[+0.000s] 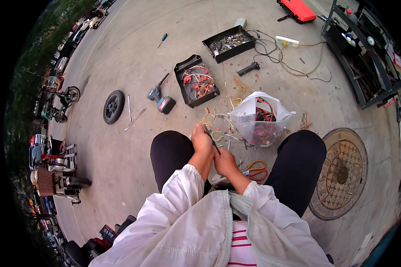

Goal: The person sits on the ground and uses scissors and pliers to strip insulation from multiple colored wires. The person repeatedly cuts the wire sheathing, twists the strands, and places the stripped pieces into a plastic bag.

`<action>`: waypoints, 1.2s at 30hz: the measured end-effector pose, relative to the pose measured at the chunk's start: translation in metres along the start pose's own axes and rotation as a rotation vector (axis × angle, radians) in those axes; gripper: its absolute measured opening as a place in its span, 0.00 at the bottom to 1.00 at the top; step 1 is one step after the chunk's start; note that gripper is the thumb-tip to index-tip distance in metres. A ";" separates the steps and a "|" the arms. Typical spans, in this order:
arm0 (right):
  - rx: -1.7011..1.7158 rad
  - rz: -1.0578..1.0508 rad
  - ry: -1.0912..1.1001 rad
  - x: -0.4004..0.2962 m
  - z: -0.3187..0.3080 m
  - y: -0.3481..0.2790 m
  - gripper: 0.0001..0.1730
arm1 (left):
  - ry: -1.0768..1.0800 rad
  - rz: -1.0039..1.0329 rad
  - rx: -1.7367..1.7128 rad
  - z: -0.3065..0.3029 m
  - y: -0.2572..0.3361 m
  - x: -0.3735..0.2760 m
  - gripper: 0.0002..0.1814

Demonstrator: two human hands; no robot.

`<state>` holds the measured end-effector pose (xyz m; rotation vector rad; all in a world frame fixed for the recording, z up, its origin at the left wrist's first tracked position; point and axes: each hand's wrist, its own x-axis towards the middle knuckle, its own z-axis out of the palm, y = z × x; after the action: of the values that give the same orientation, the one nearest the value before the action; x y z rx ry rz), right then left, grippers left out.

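My left hand (pixel 202 140) and my right hand (pixel 224 162) are close together between my knees. A thin dark tool or cable piece (pixel 210 136) runs between them; my right hand is closed on its lower end, and the left hand's fingers are at its upper part. What it is exactly cannot be told. Beyond the hands lie yellow, orange and white wire scraps (pixel 217 135). A translucent white plastic bag (pixel 280 116) holds red and black wires. Scissors with orange and red handles (pixel 258 174) lie on the ground beside my right wrist.
Farther out are a black tray of wires (pixel 187 95), a black tray of small metal parts (pixel 235 53), a cordless power tool (pixel 159 97), a small wheel (pixel 114 106) and a power strip (pixel 287 41). A manhole cover (pixel 342 175) is at right, below a metal shelf (pixel 354 81).
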<state>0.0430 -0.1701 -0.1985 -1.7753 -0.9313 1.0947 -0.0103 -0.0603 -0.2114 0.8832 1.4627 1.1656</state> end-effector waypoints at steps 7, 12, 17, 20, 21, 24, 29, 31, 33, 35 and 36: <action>0.410 0.262 0.233 0.110 -0.042 -0.008 0.34 | -0.205 -0.246 0.065 0.010 0.019 -0.056 0.20; 0.600 0.199 0.034 0.063 -0.094 -0.055 0.29 | -0.311 -0.180 -0.112 -0.009 0.037 -0.010 0.18; 0.644 0.123 -0.090 0.039 -0.111 -0.049 0.25 | -0.470 -0.393 -0.151 -0.005 0.070 -0.005 0.12; 0.584 0.089 -0.143 0.021 -0.116 -0.059 0.24 | -0.653 -0.478 -0.418 0.011 0.103 0.001 0.12; 0.569 0.067 -0.161 0.016 -0.119 -0.064 0.24 | -0.715 -0.480 -0.479 0.015 0.116 0.003 0.13; 0.621 0.070 -0.186 0.010 -0.138 -0.089 0.23 | -0.895 -0.494 -0.497 0.022 0.151 0.017 0.15; 0.445 -0.008 -0.270 0.017 -0.183 -0.141 0.23 | -0.985 -0.475 -0.433 0.027 0.195 0.039 0.22; 0.339 0.014 -0.294 0.023 -0.196 -0.153 0.24 | -1.049 -0.441 -0.443 0.032 0.205 0.049 0.26; 0.201 0.010 -0.344 0.031 -0.205 -0.158 0.24 | -0.986 -0.417 -0.418 0.039 0.220 0.049 0.25; 0.225 -0.010 -0.290 0.038 -0.196 -0.159 0.24 | -0.959 -0.414 -0.464 0.042 0.231 0.050 0.22; 0.253 -0.014 -0.256 0.041 -0.185 -0.160 0.24 | -0.940 -0.416 -0.479 0.042 0.232 0.053 0.21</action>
<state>0.2020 -0.1221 -0.0140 -1.4440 -0.9080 1.3884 0.0087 0.0593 -0.0022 0.6031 0.5160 0.5886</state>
